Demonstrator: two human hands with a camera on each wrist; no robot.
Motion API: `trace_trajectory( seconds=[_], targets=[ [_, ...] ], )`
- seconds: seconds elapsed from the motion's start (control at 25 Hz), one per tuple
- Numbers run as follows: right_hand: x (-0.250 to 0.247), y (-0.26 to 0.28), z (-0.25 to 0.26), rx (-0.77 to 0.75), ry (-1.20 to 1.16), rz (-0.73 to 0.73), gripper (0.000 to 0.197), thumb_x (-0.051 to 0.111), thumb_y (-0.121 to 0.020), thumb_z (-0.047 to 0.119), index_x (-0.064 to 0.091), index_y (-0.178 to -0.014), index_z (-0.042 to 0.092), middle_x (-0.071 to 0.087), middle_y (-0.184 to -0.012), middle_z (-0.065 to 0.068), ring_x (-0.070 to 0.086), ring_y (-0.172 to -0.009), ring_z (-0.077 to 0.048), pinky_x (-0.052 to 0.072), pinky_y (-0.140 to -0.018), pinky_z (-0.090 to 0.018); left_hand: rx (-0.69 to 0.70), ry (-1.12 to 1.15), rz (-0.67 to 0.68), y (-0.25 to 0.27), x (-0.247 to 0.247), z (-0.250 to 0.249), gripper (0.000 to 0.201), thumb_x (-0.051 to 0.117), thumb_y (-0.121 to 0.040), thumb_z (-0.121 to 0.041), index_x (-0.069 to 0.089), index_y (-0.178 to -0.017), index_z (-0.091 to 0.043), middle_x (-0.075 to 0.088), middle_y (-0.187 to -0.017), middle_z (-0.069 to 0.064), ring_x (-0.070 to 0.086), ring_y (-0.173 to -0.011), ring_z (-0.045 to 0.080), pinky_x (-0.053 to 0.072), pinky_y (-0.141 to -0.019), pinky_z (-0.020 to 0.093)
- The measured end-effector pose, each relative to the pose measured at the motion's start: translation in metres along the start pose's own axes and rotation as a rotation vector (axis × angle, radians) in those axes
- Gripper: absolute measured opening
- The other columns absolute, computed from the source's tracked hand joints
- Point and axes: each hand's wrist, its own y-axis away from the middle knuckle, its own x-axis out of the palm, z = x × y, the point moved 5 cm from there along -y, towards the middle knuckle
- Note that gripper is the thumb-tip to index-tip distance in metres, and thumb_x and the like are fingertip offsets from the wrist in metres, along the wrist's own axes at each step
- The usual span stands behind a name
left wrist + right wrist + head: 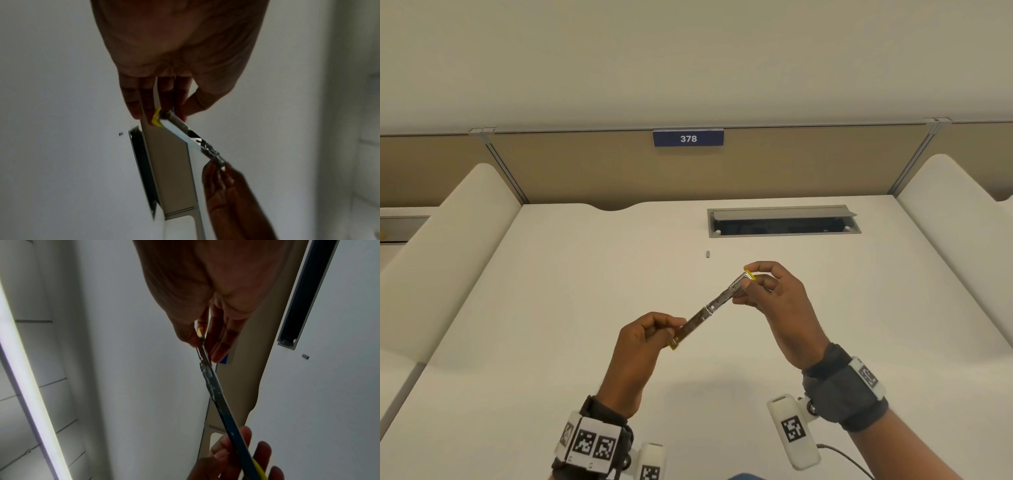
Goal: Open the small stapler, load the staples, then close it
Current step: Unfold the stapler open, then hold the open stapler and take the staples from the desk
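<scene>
Your left hand (643, 337) and right hand (774, 291) each pinch one end of the stapler (710, 308), swung open flat; the staples (707, 254) lie unloaded on the surface (585, 274).

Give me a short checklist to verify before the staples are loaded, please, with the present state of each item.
1. Stapler swung fully open: ok.
2. Left hand pinches the lower yellow-tipped end: ok.
3. Right hand pinches the upper end: ok.
4. Staple strip is within sight on the desk: ok, beyond the hands.
5. A hand is free to fetch it: not ok.
6. Staple channel is empty: cannot tell.
</scene>
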Motion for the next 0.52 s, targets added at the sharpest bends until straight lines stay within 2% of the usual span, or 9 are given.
trace_trajectory(
  seconds=[0.08,0.24,0.36,0.52],
  targets=[
    [0.007,-0.001,0.006,-0.009,0.037,0.074,0.018,0.062,-0.098,0.004,0.065,-0.116,0.006,0.077,-0.097,-0.021,0.075,-0.082,-0.031,0.061,-0.087,-0.042,0.06,-0.108,0.044,-0.001,0.007,-0.008,0.021,0.061,-0.102,-0.007,0.08,-0.104,-0.016,0.083,-0.109,0.0,0.075,-0.108,0.02,0.056,-0.103,0.047],
    [0.025,-0.001,0.016,-0.052,0.113,0.188,0.021,0.063,-0.099,0.008,0.066,-0.12,0.01,0.079,-0.098,-0.016,0.076,-0.087,-0.032,0.063,-0.083,-0.033,0.059,0.03,0.113,-0.006,0.029,-0.031,0.021,0.057,-0.106,-0.017,0.075,-0.113,-0.007,0.083,-0.11,0.009,0.077,-0.107,0.027,0.06,-0.096,0.042],
    [0.034,-0.004,0.019,-0.085,0.167,0.192,0.021,0.064,-0.098,0.012,0.066,-0.119,0.012,0.08,-0.098,-0.01,0.078,-0.086,-0.024,0.06,-0.077,-0.019,0.01,0.143,0.16,-0.011,0.044,-0.041,0.024,0.056,-0.106,-0.02,0.069,-0.116,-0.002,0.081,-0.115,0.018,0.078,-0.104,0.035,0.062,-0.094,0.043],
    [0.038,-0.01,0.018,-0.177,0.281,0.135,0.022,0.066,-0.098,0.018,0.069,-0.12,0.018,0.077,-0.103,0.003,0.074,-0.093,-0.013,0.059,-0.079,-0.015,-0.095,0.332,0.157,-0.013,0.05,-0.041,0.027,0.068,-0.093,-0.024,0.07,-0.114,-0.008,0.079,-0.116,0.022,0.079,-0.095,0.031,0.063,-0.087,0.036]
  ],
)
